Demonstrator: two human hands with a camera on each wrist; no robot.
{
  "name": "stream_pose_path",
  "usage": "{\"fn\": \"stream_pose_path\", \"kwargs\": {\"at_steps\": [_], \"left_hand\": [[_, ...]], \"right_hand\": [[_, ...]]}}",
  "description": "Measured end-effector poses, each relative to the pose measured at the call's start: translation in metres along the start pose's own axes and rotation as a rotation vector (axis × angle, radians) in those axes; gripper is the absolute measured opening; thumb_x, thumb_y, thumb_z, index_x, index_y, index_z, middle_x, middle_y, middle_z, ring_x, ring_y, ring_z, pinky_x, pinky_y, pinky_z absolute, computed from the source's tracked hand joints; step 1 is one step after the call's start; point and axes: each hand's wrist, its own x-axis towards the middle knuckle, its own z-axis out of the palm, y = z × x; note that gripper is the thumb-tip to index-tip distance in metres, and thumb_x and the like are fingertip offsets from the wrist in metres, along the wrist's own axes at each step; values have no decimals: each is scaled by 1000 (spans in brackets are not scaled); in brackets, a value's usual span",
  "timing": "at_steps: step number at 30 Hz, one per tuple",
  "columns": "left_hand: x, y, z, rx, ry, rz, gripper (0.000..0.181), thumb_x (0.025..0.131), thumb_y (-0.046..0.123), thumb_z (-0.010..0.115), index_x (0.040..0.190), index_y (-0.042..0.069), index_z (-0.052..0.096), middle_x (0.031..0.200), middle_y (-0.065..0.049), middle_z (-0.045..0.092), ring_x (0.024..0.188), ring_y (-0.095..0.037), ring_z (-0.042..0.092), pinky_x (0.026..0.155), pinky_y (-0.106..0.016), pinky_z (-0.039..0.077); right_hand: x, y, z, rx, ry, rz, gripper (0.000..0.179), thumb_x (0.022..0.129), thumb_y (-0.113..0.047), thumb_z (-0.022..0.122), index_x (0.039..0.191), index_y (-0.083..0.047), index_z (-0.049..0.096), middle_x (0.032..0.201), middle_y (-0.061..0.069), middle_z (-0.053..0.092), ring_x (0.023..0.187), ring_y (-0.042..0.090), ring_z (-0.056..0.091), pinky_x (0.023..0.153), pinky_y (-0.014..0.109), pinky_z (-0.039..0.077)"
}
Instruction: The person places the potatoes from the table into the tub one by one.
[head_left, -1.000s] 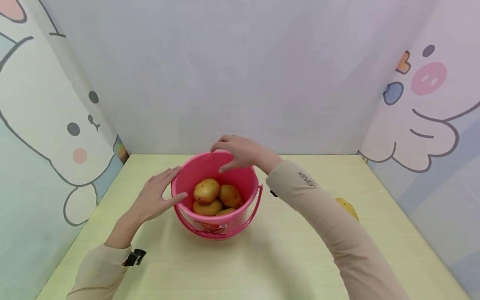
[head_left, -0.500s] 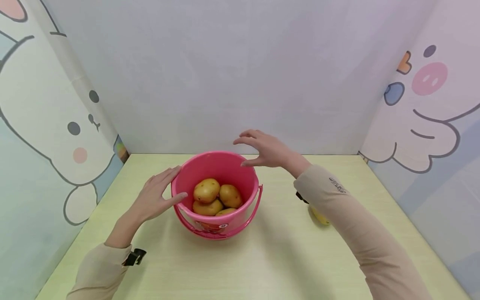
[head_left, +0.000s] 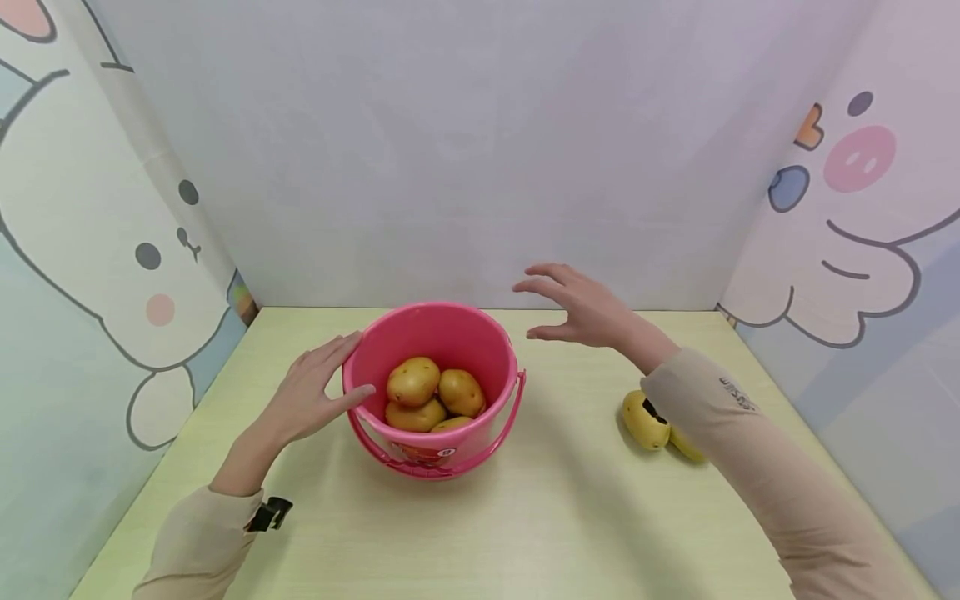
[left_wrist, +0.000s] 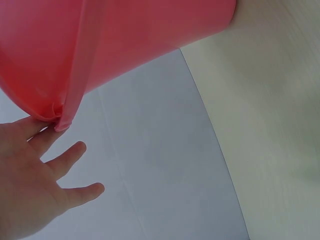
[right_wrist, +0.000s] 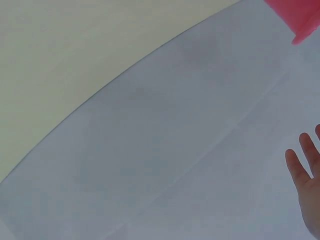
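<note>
A pink bucket (head_left: 420,329) stands on the table, its handle (head_left: 504,433) hanging down at the front and right. Several yellow-brown potatoes (head_left: 413,382) lie inside it. My left hand (head_left: 307,396) rests at the bucket's left rim with straight fingers outside and the thumb over the edge. In the left wrist view, two fingers (left_wrist: 44,139) touch the rim beside the handle joint, while the other two are spread free. My right hand (head_left: 588,308) hovers to the right of the bucket, holding nothing, its fingers loosely bent and thumb apart.
Two yellow, potato-like things lie on the table to the right: an oval one (head_left: 645,421) and another (head_left: 688,447) partly hidden by the right sleeve (head_left: 757,467). A pale wall (head_left: 487,150) rises at the table's back edge, with cartoon-printed sheets on both sides.
My right hand has moved away from above the bucket's back rim, out to the right. The yellow things on the right have come into view from behind the sleeve. The left hand and bucket stay put.
</note>
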Motion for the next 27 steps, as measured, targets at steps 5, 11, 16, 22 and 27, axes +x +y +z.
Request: {"fn": "stream_pose_path", "kwargs": {"at_steps": [5,11,16,22,27], "left_hand": [[0,0,0,-1,-2,-1,77,77,46,61,138,11,30,135,-14,36,124,-34,23,94,-59,18],[-1,0,0,-2,-3,0,76,77,46,60,138,11,30,135,-14,35,124,-35,23,94,-59,18],[-1,0,0,0,-4,-5,77,77,46,60,138,11,30,135,-14,35,124,-35,23,94,-59,17],[0,1,0,-2,-4,-2,77,76,46,60,138,11,30,135,-14,35,124,-35,23,94,-59,17],[0,1,0,-1,-8,-9,78,76,47,60,138,12,30,135,-14,35,124,-35,22,94,-60,17]], "right_hand": [[-19,5,-3,-10,13,0,61,71,-38,71,124,-19,47,131,9,38,117,27,35,84,46,41],[-42,11,-5,-25,21,-1,63,70,-39,72,125,-20,47,132,9,36,119,27,33,87,49,38],[-58,16,-4,-35,28,6,65,69,-40,72,125,-19,47,132,9,36,119,27,32,88,50,37],[-81,23,0,-45,23,21,67,69,-41,72,126,-18,46,133,10,35,118,29,33,85,50,38],[-100,28,8,-32,0,52,68,69,-41,72,127,-18,45,133,11,33,119,30,31,84,51,39]]}}
